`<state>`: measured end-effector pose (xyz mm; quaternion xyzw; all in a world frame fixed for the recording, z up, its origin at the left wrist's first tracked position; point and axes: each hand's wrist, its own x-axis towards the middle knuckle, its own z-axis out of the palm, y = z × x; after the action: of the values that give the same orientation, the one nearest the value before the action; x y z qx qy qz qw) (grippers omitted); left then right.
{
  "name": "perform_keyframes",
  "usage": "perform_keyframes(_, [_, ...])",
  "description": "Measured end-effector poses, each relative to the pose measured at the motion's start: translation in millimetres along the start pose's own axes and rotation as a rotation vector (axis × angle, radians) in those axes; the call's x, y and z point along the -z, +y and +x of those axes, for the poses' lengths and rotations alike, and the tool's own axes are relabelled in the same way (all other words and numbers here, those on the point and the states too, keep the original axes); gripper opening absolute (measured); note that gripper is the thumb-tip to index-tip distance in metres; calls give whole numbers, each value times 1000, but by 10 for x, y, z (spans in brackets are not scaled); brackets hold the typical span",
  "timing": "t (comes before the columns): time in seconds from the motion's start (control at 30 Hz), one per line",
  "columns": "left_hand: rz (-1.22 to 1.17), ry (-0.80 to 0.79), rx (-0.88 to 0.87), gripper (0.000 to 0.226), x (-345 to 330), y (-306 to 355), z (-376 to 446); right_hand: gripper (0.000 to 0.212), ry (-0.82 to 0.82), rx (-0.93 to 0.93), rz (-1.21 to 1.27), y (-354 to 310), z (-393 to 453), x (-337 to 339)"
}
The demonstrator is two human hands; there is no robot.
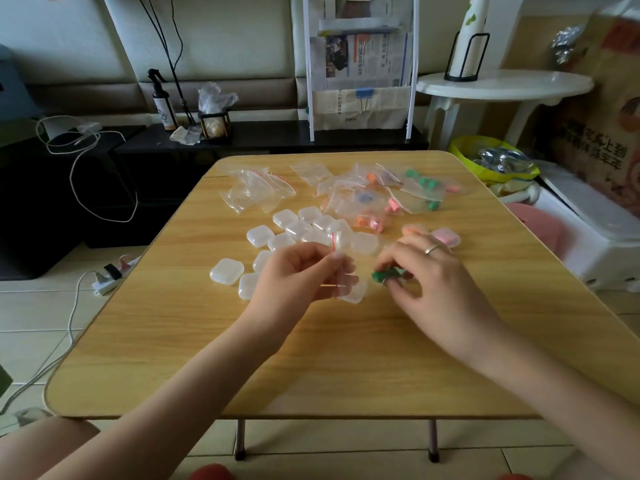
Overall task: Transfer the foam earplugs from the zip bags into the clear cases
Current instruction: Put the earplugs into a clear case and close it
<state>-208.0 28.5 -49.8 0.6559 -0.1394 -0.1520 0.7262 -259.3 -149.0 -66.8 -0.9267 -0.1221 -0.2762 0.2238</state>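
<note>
My left hand (pixel 298 271) pinches an emptied zip bag (pixel 341 258) above the tabletop (pixel 311 358); my right hand (pixel 426 271) grips green earplugs (pixel 386 274) in its fingertips.

Both forearms enter from the bottom of frame and converge toward centre. Left hand (pixel 300 271) is raised at centre frame, fingers curled, pinching a clear zip bag (pixel 341 261). Right hand (pixel 424 271) sits just right of it, palm down, fingertips pinching green earplugs (pixel 387 274); ring on one finger.
</note>
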Motion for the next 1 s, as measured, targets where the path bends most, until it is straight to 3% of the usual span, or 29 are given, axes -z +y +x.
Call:
perform_keyframes(0.1, [-8,46,16,16,52,-8,-1,30,26,-56,18,-144,-90,-92])
perform_keyframes(0.2, [-46,38,44,19,72,21,-11,24,54,16,-9,-287,-151,-153])
perform_keyframes(0.4, [-37,-35,0,11,8,77,-128,9,96,-60,372,-468,-167,-153])
perform_keyframes(0.57, [-37,12,1,18,32,82,-103,25,179,-71,381,-476,-158,-108])
perform_keyframes(0.73, [-140,30,35,19,0,-2,-103,18,185,9,390,-487,-160,-110])
perform_keyframes(0.87, [-238,-53,90,16,-54,-21,-136,18,163,-64,471,-504,-171,-174])
perform_keyframes(1.0, [-283,-99,110,13,-88,-19,-146,34,169,-157,579,-518,-154,-153])
